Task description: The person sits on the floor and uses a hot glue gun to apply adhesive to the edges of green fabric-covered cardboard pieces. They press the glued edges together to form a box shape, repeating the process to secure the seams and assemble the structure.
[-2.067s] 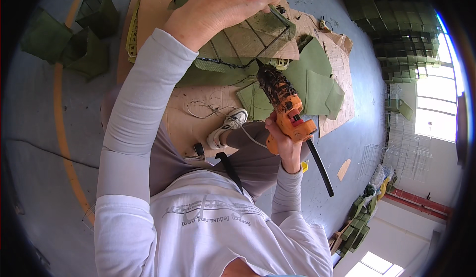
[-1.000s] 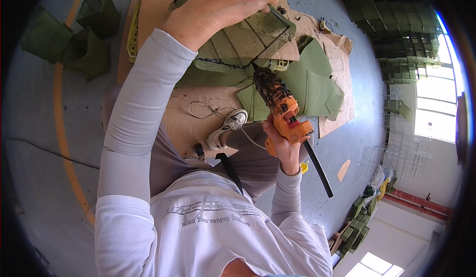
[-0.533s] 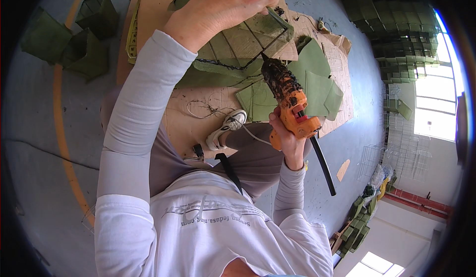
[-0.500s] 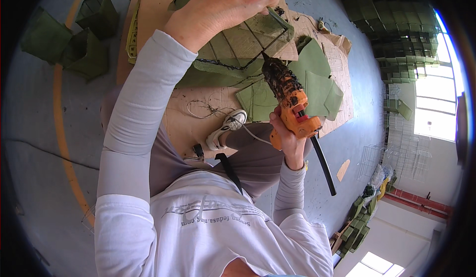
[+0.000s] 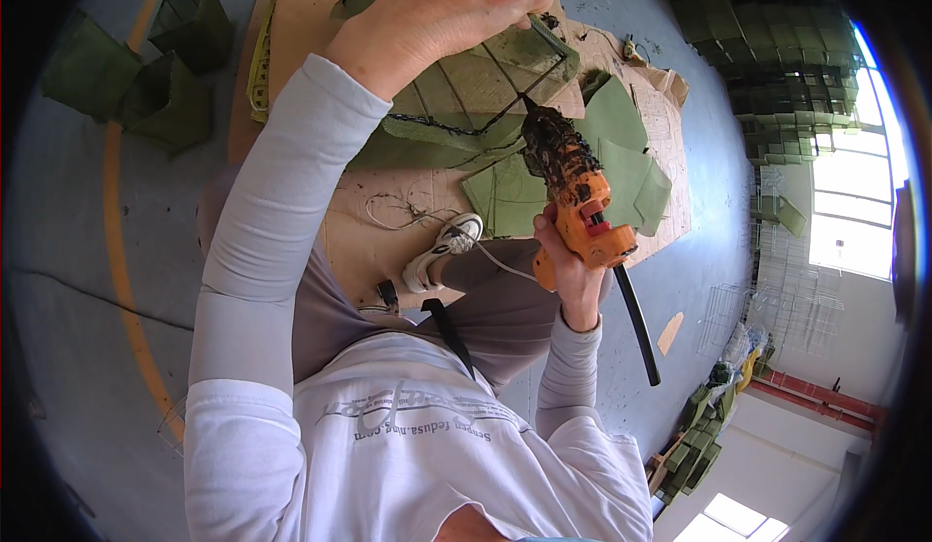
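Observation:
My right hand (image 5: 579, 288) is wrapped round the handle of an orange hot glue gun (image 5: 586, 214), its front half caked with black glue. A black glue stick (image 5: 637, 324) juts from its back end. The nozzle tip meets a dark wire of a green mesh box (image 5: 456, 127), which has a wire frame with black glue along one edge. Above it, my left hand (image 5: 451, 16) has its fingers closed at the box's upper edge; the fingertips are partly hidden. Flat green mesh pieces (image 5: 612, 149) lie beside the box.
Cardboard (image 5: 364, 217) covers the work area, with my shoe (image 5: 445, 249) on it. A white cord (image 5: 500, 265) trails from the gun. Green mesh boxes (image 5: 170, 100) stand at left on the floor; many more are stacked (image 5: 777, 57) at far right. Wire grids (image 5: 796, 280) stand at right.
The glue gun has shifted slightly to the right, its nozzle moving a little up along the wire. My left hand has moved slightly right as well.

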`<state>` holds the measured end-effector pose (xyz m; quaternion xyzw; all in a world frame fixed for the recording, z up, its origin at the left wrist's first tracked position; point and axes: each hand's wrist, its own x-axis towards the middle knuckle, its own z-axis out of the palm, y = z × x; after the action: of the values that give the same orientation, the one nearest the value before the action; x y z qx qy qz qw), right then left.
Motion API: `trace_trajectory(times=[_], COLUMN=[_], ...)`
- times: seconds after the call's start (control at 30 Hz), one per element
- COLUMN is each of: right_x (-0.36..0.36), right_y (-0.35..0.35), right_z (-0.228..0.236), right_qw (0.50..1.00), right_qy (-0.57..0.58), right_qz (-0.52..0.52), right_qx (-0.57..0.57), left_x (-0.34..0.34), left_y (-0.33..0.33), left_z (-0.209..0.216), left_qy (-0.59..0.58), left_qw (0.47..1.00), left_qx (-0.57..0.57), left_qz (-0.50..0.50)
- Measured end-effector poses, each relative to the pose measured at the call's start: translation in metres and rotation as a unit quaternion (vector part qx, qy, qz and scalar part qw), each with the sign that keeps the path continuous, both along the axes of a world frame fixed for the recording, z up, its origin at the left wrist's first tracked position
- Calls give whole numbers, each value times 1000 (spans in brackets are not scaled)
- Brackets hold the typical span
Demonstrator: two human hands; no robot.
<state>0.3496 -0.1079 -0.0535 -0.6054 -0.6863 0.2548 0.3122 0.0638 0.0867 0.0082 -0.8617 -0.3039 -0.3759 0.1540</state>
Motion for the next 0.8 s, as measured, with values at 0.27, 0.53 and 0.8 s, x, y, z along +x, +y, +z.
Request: trace_trajectory(times=[0.27,0.53,0.8], right_x=[2,6,1], right_y=[1,-7,-4], right_z=[-5,-9,-9], right_qw=[994,998,1000], right_qy=[-72,-34,25], right_qz=[38,26,-12], right_qx=[77,43,-8], left_x=[5,3,0], left_y=[-2,-1,-4], left_z=[-4,-3,2], left_qy=[-85,-52,-78], left_qw=[992,997,995], left_qx=[79,51,40], left_qz=[-41,-19,-37])
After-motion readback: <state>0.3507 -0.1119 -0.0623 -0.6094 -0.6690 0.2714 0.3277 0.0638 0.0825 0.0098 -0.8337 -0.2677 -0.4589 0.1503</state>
